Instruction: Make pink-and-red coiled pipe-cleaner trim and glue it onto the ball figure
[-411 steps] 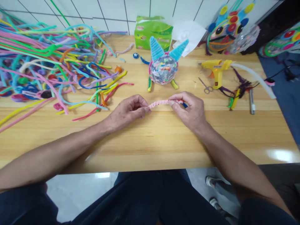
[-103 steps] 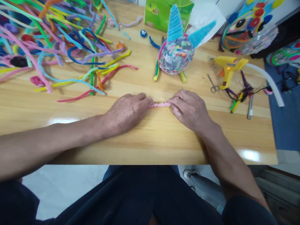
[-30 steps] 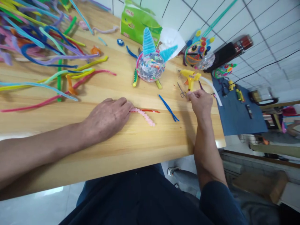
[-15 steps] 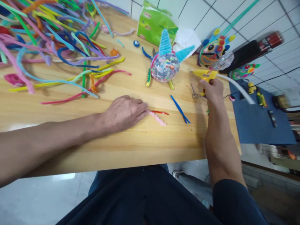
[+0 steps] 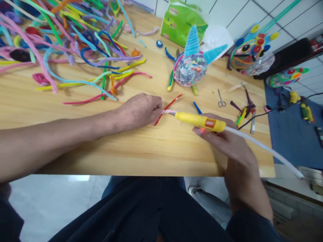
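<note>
In the head view, my left hand (image 5: 144, 111) is closed over the table with a short pink pipe cleaner (image 5: 169, 111) pinched at its fingertips. A red pipe cleaner (image 5: 173, 102) lies across beside those fingers. My right hand (image 5: 224, 136) grips a yellow hot glue gun (image 5: 199, 121), its trigger side hidden by the hand. The gun's metal nozzle meets the free end of the pink pipe cleaner. From the gun's back runs a long white glue stick (image 5: 264, 149). Part of a blue pipe cleaner (image 5: 197, 107) shows just behind the gun.
A heap of coloured pipe cleaners (image 5: 75, 43) covers the left. Behind my hands stands a clear ball with blue ears (image 5: 190, 69), near a green tissue pack (image 5: 184, 23). Small scissors (image 5: 221, 101) lie right of it. A black cord (image 5: 285, 107) crosses the right side.
My right hand has brought the glue gun leftward and nearer, to the pink pipe cleaner. My left hand has raised that pipe cleaner's end, and the red one now lies at another angle.
</note>
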Demonstrator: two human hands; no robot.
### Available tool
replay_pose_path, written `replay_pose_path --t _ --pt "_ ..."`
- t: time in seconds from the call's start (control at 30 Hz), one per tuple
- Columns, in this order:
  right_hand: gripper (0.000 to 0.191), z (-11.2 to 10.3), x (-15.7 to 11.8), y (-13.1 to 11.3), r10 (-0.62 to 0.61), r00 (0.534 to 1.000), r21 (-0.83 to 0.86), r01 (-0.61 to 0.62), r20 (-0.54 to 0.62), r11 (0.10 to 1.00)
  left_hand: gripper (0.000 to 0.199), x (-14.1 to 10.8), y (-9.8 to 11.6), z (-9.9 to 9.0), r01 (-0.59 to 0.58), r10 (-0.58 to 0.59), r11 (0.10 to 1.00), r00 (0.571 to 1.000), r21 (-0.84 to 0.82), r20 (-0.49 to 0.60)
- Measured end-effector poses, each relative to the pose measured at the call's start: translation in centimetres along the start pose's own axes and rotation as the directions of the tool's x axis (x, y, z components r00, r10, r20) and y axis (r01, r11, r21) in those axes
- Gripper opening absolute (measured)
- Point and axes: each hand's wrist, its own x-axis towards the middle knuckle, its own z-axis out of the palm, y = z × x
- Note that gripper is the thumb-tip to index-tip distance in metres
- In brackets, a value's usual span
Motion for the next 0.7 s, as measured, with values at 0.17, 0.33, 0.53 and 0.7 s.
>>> replay_pose_path --t 0.17,0.33,0.53,0.7 --pt "0.011 0.0 1.2 -0.2 -0.072 0.987 -0.061 0.081 0.141 0.995 0.027 0.1 -0.2 -0.1 0.008 -0.011 0.998 0.999 0.056 0.051" --pt "0.008 -0.6 1.1 0.1 -0.100 0.983 -0.062 0.111 0.157 0.992 0.027 0.0 -0.4 -0.3 0.005 -0.007 1.000 0.997 0.030 0.080" --pt "0.016 -0.6 0.9 1.7 -0.055 0.998 -0.077 0.057 0.030 0.995 0.025 -0.8 0.0 0.2 -0.031 0.024 0.997 0.995 0.074 0.092" --pt "0.025 0.1 1.3 2.4 -0.039 0.998 -0.065 0.042 0.051 0.997 0.016 -1.0 0.1 0.2 -0.063 0.060 0.998 0.995 0.033 0.081"
